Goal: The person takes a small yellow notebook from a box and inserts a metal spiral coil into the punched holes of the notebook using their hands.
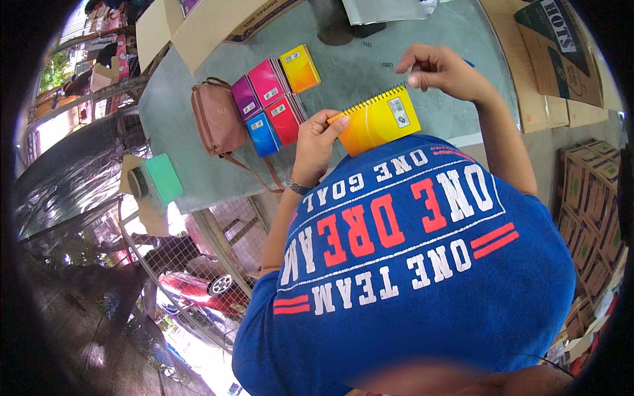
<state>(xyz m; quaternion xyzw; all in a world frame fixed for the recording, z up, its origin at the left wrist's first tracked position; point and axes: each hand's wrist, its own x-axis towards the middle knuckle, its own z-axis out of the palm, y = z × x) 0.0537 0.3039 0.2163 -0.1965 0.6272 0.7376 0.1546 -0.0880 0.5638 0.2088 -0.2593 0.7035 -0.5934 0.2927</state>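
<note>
My left hand (316, 144) grips a yellow spiral-bound notebook (370, 129) at its left end, thumb on top of the cover. The notebook is held close to my shirt, with its dark coil along the far edge and a white barcode label near its right end. Just beyond the right end of the coil, my right hand (441, 71) hovers with bent fingers. Thumb and forefinger are apart, and nothing shows between them. To the left lie small spiral notebooks in groups: yellow (300, 68), pink (269, 82), purple (245, 99), red (284, 120) and blue (262, 134).
A pink-brown bag (218, 119) with a strap lies left of the notebooks on the grey-green table (363, 72). An open cardboard box (211, 30) stands at the far left, and another carton (561, 53) at the right. Stacked boxes (591, 211) fill the right side.
</note>
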